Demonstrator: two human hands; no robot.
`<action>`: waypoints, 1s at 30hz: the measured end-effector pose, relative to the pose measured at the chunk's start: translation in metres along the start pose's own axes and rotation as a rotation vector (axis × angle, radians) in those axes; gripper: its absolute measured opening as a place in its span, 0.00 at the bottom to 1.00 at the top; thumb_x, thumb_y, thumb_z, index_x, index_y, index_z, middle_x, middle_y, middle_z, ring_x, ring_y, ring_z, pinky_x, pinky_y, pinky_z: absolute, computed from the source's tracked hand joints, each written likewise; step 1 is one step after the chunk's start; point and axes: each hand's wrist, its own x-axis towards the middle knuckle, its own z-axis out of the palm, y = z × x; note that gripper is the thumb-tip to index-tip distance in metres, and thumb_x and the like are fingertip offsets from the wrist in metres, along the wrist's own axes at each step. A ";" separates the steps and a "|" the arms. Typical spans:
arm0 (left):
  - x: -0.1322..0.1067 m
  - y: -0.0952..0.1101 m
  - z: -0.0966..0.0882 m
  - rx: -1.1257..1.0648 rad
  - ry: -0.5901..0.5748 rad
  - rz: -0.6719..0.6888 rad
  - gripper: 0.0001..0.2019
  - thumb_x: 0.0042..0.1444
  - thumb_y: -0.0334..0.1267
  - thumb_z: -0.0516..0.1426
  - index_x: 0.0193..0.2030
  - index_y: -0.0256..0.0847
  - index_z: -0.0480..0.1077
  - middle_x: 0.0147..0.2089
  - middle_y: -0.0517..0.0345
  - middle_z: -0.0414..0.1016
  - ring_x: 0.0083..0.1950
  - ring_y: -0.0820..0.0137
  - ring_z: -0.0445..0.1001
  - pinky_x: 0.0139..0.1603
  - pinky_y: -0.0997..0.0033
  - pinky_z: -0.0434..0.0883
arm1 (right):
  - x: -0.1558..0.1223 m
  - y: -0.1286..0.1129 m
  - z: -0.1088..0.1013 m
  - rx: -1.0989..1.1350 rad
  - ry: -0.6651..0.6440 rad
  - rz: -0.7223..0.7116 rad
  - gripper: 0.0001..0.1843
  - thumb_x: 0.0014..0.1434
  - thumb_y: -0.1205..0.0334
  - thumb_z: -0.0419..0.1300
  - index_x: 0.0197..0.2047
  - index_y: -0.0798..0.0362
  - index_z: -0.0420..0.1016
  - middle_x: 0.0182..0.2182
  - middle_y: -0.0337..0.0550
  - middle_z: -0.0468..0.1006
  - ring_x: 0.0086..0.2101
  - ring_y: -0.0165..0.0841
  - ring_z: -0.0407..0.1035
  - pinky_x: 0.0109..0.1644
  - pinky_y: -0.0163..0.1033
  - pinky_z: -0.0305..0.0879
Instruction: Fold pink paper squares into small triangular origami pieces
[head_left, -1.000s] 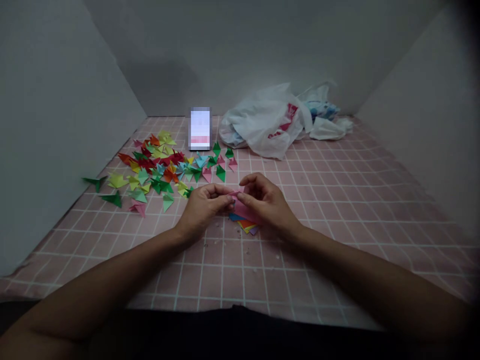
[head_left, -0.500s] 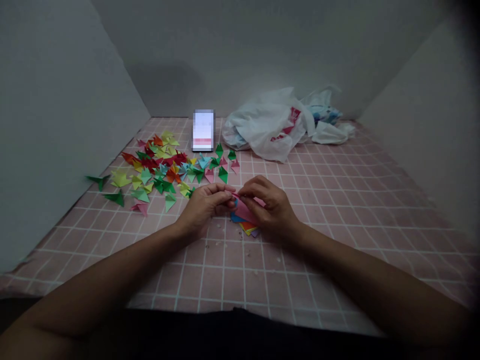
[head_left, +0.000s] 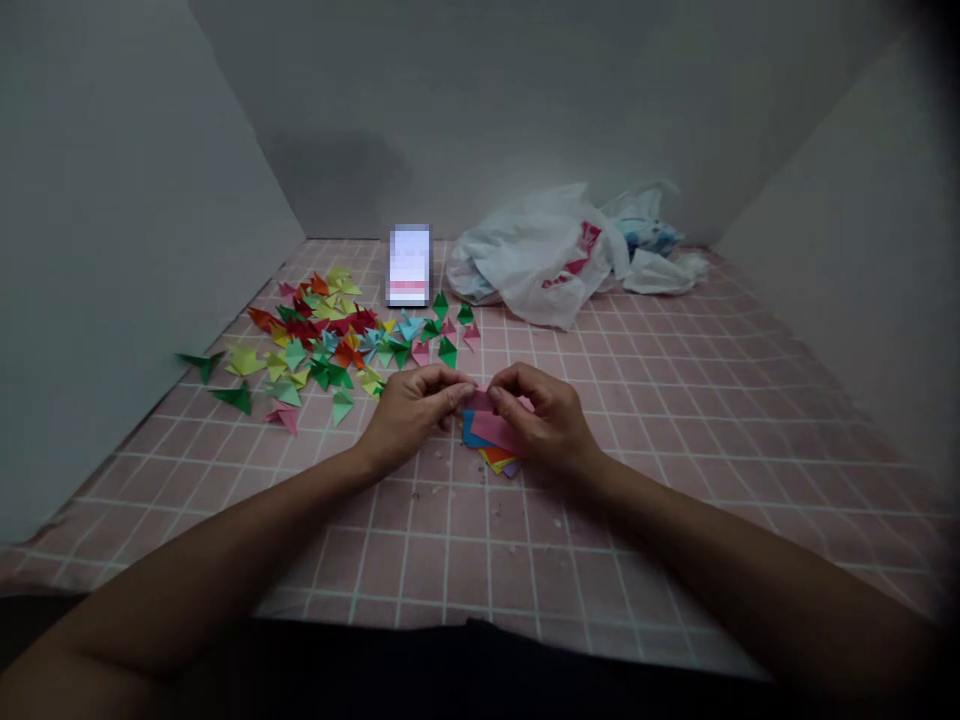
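A small piece of pink paper stretches between my two hands, just above the table. My left hand pinches its left side between thumb and fingers. On the other side, my right hand grips it with thumb and bent index finger, hiding part of it. Below the hands lies a stack of coloured paper sheets, with blue, pink, orange, yellow and purple edges fanned out. The right hand covers the stack's right part.
Many folded paper cranes in green, red, yellow, blue and pink spread over the left of the checked tablecloth. A lit phone stands upright at the back. Beside it lies a white plastic bag, with another crumpled bag farther right.
My hands have drawn slightly apart, and the pink paper now shows between them. More of the blue and pink sheets beneath is visible. The view has shifted a little.
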 end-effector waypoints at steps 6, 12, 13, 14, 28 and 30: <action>-0.002 0.001 0.000 0.125 0.040 0.110 0.06 0.53 0.40 0.64 0.30 0.40 0.77 0.23 0.62 0.72 0.22 0.76 0.64 0.23 0.76 0.62 | 0.000 -0.001 0.001 0.151 -0.049 0.091 0.07 0.60 0.59 0.62 0.32 0.51 0.74 0.28 0.39 0.76 0.30 0.32 0.68 0.35 0.39 0.62; -0.001 -0.004 -0.004 0.203 0.044 0.234 0.06 0.55 0.41 0.65 0.33 0.41 0.79 0.33 0.56 0.76 0.32 0.71 0.72 0.32 0.72 0.68 | -0.002 -0.001 0.001 0.113 -0.023 0.047 0.08 0.60 0.62 0.62 0.29 0.51 0.73 0.26 0.38 0.74 0.28 0.31 0.66 0.35 0.39 0.60; -0.001 -0.004 -0.004 0.219 0.050 0.260 0.06 0.56 0.41 0.64 0.33 0.41 0.79 0.34 0.56 0.76 0.34 0.70 0.72 0.34 0.71 0.69 | -0.003 -0.002 0.000 0.109 -0.020 0.035 0.08 0.61 0.62 0.62 0.29 0.51 0.73 0.26 0.38 0.74 0.28 0.31 0.66 0.35 0.39 0.61; -0.001 -0.003 -0.004 0.234 0.055 0.281 0.06 0.56 0.40 0.64 0.32 0.42 0.79 0.34 0.56 0.76 0.35 0.69 0.72 0.36 0.70 0.69 | -0.003 -0.002 0.000 0.106 -0.017 0.022 0.08 0.61 0.62 0.62 0.29 0.51 0.73 0.26 0.38 0.74 0.28 0.31 0.66 0.35 0.39 0.61; 0.002 -0.009 -0.005 0.212 -0.021 0.330 0.07 0.57 0.39 0.63 0.30 0.40 0.75 0.33 0.58 0.74 0.37 0.70 0.72 0.40 0.70 0.68 | -0.004 -0.002 0.002 0.085 -0.001 -0.024 0.09 0.60 0.63 0.63 0.28 0.52 0.72 0.25 0.37 0.74 0.27 0.29 0.67 0.32 0.37 0.61; 0.002 -0.009 -0.005 0.192 -0.026 0.320 0.08 0.57 0.39 0.63 0.30 0.39 0.74 0.32 0.58 0.73 0.35 0.70 0.71 0.39 0.70 0.68 | -0.004 0.000 0.002 0.078 0.001 -0.043 0.08 0.60 0.64 0.62 0.29 0.53 0.73 0.26 0.38 0.75 0.28 0.30 0.68 0.33 0.37 0.62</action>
